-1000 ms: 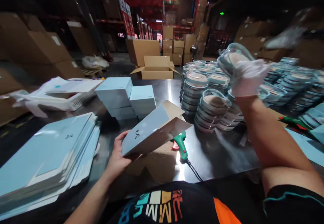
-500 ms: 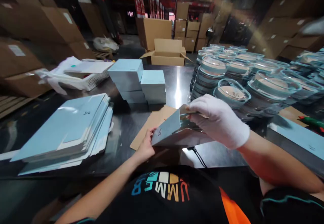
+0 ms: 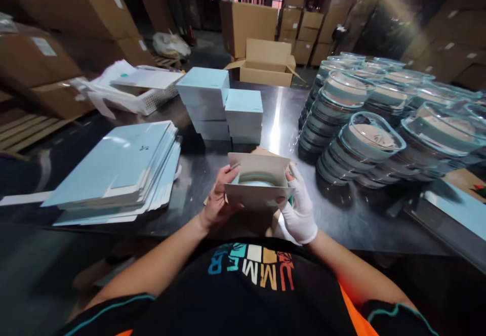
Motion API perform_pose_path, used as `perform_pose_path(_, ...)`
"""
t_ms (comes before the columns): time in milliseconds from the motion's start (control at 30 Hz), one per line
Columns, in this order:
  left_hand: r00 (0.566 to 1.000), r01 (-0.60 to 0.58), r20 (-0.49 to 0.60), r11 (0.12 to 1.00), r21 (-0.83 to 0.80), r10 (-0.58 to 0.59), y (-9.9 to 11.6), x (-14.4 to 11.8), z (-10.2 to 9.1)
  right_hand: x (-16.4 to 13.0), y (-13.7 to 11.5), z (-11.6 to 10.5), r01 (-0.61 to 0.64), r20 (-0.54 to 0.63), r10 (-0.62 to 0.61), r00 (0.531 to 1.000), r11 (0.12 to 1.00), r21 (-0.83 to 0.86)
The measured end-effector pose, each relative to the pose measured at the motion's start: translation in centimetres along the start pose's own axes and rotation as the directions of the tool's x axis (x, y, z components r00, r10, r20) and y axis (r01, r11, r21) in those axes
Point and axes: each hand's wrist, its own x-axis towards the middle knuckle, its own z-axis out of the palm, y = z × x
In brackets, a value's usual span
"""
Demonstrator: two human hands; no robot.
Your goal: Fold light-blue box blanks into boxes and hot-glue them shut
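Both my hands hold a small open paper box [image 3: 259,194] upright in front of my chest, above the steel table's [image 3: 212,166] near edge. My bare left hand [image 3: 217,200] grips its left side. My white-gloved right hand [image 3: 299,209] grips its right side. Inside the open top sits a round glass-lidded dish [image 3: 253,180], only its rim showing. Its flaps stand up around the opening.
A pile of flat light-blue box blanks [image 3: 117,171] lies at my left. Stacked closed blue boxes [image 3: 222,106] stand behind the held box. Several stacks of lidded glass dishes [image 3: 357,143] fill the right side. A white basket [image 3: 136,95] and cardboard cartons [image 3: 266,63] lie beyond.
My right hand brought a dish from the stacks down into the box. The box has turned upright, and both hands have closed on its sides.
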Motion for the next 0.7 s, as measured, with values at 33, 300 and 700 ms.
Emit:
perform_pose_path(33, 0.999, -0.045, 0.009, 0.999, -0.011, 0.045, 0.8, 0.6, -0.2, 0.3, -0.2, 0.6, -0.044, -0.006, 0.045, 0.999, 0.998, 0.047)
perform_pose_path(300, 0.965, -0.213, -0.178, 0.971, -0.113, 0.191, 2.8, 2.0, 0.3, 3.1, -1.1, 3.6, -0.339, -0.125, 0.382, 0.916, 0.901, 0.272)
perform_pose_path(700, 0.977, 0.057, -0.205, 0.998, -0.016, -0.060, 3.0, 2.9, -0.2, 3.9, 5.8, -5.1, -0.477, 0.168, 0.714, 0.680, 0.604, -0.638)
